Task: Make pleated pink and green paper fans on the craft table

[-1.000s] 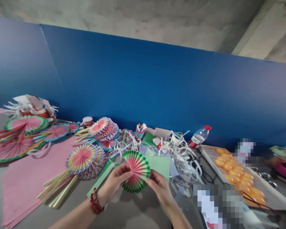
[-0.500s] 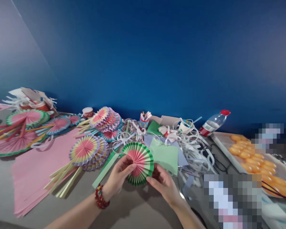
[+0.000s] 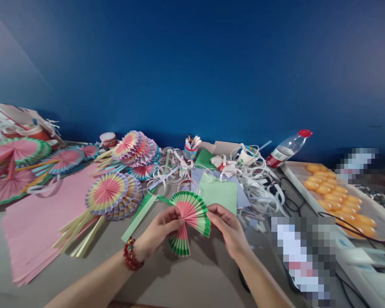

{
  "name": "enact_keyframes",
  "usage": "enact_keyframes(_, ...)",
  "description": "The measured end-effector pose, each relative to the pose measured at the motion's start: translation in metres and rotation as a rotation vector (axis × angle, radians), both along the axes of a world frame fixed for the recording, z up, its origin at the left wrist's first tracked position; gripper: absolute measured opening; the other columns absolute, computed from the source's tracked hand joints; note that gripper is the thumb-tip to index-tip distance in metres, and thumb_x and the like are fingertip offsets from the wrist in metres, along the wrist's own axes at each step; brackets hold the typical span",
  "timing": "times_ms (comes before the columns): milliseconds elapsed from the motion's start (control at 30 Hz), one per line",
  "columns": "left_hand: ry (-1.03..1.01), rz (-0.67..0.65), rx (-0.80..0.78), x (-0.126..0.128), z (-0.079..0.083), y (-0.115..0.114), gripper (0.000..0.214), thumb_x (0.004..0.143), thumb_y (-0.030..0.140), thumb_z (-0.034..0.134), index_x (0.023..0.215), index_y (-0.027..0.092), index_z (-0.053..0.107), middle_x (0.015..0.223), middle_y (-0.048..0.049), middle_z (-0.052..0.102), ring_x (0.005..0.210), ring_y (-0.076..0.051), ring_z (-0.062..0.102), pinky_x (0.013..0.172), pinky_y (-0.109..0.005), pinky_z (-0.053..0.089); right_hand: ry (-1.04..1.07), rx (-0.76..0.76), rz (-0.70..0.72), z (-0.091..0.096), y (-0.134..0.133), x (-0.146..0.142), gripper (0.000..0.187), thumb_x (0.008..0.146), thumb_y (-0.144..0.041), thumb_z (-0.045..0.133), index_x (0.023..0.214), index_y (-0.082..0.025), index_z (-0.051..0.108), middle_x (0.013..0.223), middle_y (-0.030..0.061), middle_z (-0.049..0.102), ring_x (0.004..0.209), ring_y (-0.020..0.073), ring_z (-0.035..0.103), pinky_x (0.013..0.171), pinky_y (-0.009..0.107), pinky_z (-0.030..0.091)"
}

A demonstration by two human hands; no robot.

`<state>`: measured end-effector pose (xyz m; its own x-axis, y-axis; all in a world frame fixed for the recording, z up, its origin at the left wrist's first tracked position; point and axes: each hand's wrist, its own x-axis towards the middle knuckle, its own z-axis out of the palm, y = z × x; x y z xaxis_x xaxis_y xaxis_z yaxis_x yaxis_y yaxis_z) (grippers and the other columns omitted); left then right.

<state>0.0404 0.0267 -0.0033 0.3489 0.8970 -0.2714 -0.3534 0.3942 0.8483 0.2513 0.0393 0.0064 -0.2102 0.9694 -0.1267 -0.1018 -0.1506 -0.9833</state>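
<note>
A pleated paper fan point(image 3: 195, 207), pink at its centre with pale green and a dark green edge, is held up between my two hands above the table. My left hand point(image 3: 165, 226), with a red bead bracelet at the wrist, pinches the fan near its centre. My right hand point(image 3: 224, 222) grips its right edge between thumb and fingers. A gap shows in the fan's lower right, so it is not a full circle. Left of my left hand lie yellow-and-purple fans point(image 3: 110, 194) with pale yellow handles. Light green paper point(image 3: 218, 192) lies just behind the held fan.
Pink paper sheets point(image 3: 34, 222) cover the left, near more finished fans point(image 3: 15, 154). Along the blue wall stand a pen cup point(image 3: 190, 152) and a leaning bottle point(image 3: 288, 147). White paper strips point(image 3: 259, 188) are heaped at right, beside a tray of orange balls point(image 3: 340, 201).
The fan, a nearly full circle before, now has an open gap at lower right. My right hand has moved up along its edge. The view has shifted slightly.
</note>
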Motion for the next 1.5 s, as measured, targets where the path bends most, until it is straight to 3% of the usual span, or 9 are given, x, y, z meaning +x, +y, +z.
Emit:
enact_keyframes(233,0.031,-0.145,0.157,0.001,0.002,-0.003,0.033,0.081,0.035,0.073,0.11,0.021,0.067,0.103,-0.0064,0.069,0.096,-0.02,0.064,0.086,-0.029,0.048,0.032,0.052,-0.01,0.0,-0.005,-0.005,0.033,0.08,-0.048,0.072,0.076,-0.018,0.06,0.061,-0.0051,0.048,0.053,0.0088,0.043,0.051,0.02,0.04)
enact_keyframes(467,0.12,-0.133,0.349,-0.002,0.003,-0.004,0.033,0.087,0.03,0.062,0.118,0.021,0.064,0.111,-0.0081,0.068,0.103,-0.024,0.062,0.089,-0.034,0.049,-0.012,0.259,0.088,0.006,-0.014,-0.004,0.03,0.082,-0.047,0.069,0.077,-0.018,0.065,0.067,0.0008,0.062,0.059,0.0132,0.056,0.056,0.023,0.045)
enact_keyframes(667,0.654,-0.225,0.656,-0.008,0.01,-0.006,0.039,0.074,0.007,0.049,0.107,0.019,0.067,0.093,-0.0042,0.07,0.083,-0.019,0.062,0.077,-0.028,0.048,-0.264,0.382,-0.246,0.012,0.01,0.022,0.025,0.089,-0.044,0.062,0.084,-0.019,0.064,0.071,0.0016,0.066,0.066,0.0157,0.062,0.062,0.024,0.049)
enact_keyframes(800,0.866,-0.384,0.837,-0.003,0.011,-0.015,0.046,0.067,0.005,0.049,0.107,0.021,0.065,0.097,-0.0044,0.071,0.082,-0.02,0.063,0.074,-0.026,0.047,-0.69,0.56,-0.031,0.018,0.033,0.025,0.017,0.093,-0.03,0.055,0.096,-0.02,0.067,0.094,0.0055,0.07,0.077,0.0168,0.065,0.067,0.026,0.051)
enact_keyframes(933,1.012,-0.406,0.98,-0.001,0.009,-0.018,0.031,0.072,0.009,0.052,0.097,0.022,0.065,0.09,-0.0043,0.069,0.081,-0.021,0.063,0.074,-0.028,0.046,-1.086,0.781,0.235,0.011,0.06,0.007,0.036,0.09,-0.007,0.045,0.115,-0.021,0.066,0.124,0.0093,0.064,0.11,0.0219,0.059,0.094,0.035,0.047)
enact_keyframes(1100,1.04,-0.328,1.09,-0.005,0.004,-0.01,0.019,0.077,0.011,0.054,0.088,0.021,0.066,0.09,-0.0059,0.068,0.087,-0.023,0.063,0.08,-0.031,0.048,-1.138,0.828,0.411,0.004,0.083,-0.008,0.034,0.082,-0.001,0.049,0.095,-0.02,0.073,0.101,0.0089,0.07,0.098,0.0237,0.061,0.087,0.034,0.047)
enact_keyframes(1233,0.968,-0.106,1.013,-0.01,0.003,-0.004,0.02,0.083,0.011,0.051,0.095,0.019,0.065,0.095,-0.0081,0.067,0.089,-0.023,0.063,0.079,-0.032,0.05,-1.072,0.857,0.441,0.019,0.082,0.0,0.028,0.086,-0.006,0.052,0.097,-0.022,0.072,0.103,0.0068,0.069,0.097,0.0223,0.061,0.086,0.032,0.046)
enact_keyframes(1333,0.912,0.074,0.927,-0.013,0.003,0.0,0.015,0.09,0.017,0.049,0.096,0.019,0.063,0.093,-0.0077,0.066,0.085,-0.021,0.063,0.077,-0.033,0.051,-0.971,0.841,0.397,0.027,0.076,0.006,0.02,0.088,-0.015,0.058,0.101,-0.024,0.07,0.106,0.0045,0.069,0.097,0.0207,0.063,0.085,0.029,0.047)
enact_keyframes(1500,0.784,0.152,0.827,-0.013,-0.005,0.008,0.018,0.095,0.026,0.051,0.104,0.02,0.064,0.103,-0.009,0.066,0.091,-0.022,0.065,0.081,-0.035,0.053,-0.817,0.755,0.215,0.015,0.068,-0.002,0.013,0.092,-0.028,0.058,0.097,-0.019,0.066,0.092,0.0052,0.07,0.076,0.0183,0.064,0.07,0.027,0.049)
